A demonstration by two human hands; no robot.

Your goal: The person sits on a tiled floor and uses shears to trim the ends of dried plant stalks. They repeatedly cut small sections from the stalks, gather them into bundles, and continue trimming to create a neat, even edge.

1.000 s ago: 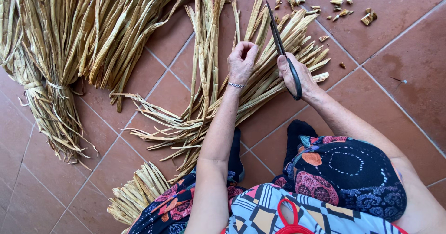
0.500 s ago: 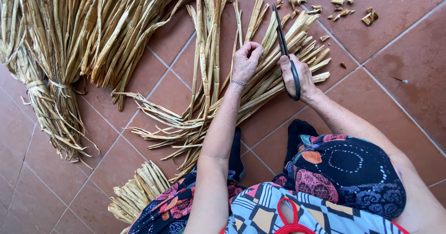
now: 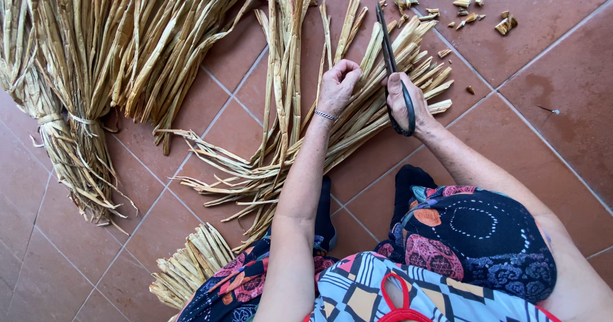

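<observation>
Left hand (image 3: 338, 84) grip pinched shut on pale dried reed strips (image 3: 319, 114) fanned mid-floor, right hand (image 3: 403, 98) grip closed round long black shears (image 3: 393, 63); best held taut, blades square across the strip ends.

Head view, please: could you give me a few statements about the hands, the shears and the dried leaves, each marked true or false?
1. The right hand grips black shears. True.
2. The left hand lies flat on the tile floor. False: it is closed on strips of the loose dried leaves.
3. The tied bundle lies left of the loose leaves. True.
4. Cut leaf scraps lie on the person's lap. False: they lie on the tiles at the top right.
5. The left wrist wears a bracelet. True.
</observation>
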